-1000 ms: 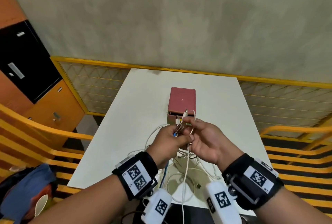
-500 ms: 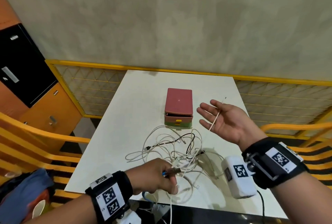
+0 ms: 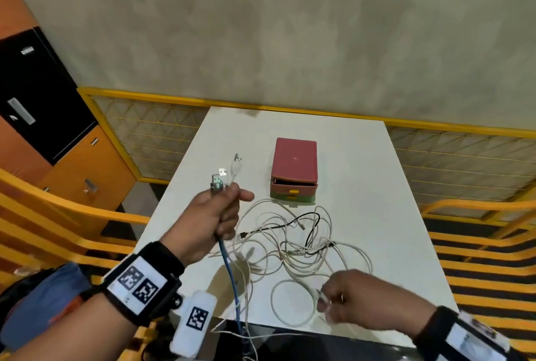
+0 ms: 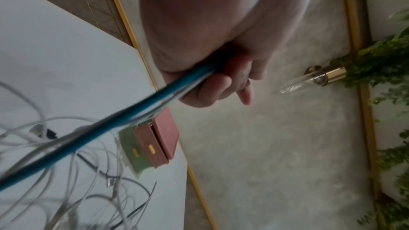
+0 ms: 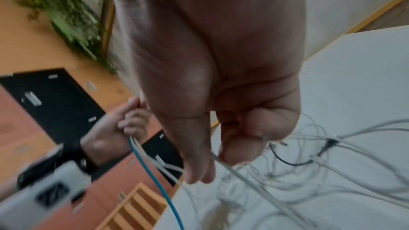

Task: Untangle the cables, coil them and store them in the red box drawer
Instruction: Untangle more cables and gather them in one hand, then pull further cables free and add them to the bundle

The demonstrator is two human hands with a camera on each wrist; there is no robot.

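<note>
Centrally, cables (image 3: 290, 241) — table (image 3: 377, 175) edges bare

Tangled cables (image 3: 293, 247) before red box (image 3: 295, 162)

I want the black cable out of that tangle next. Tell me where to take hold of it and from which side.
Take the black cable at its raised arc near the red box, pinching from above. There it lifts clear of the white cables; lower down it threads under them. The right hand already pinches a white cable, so judge the reach first.
</note>
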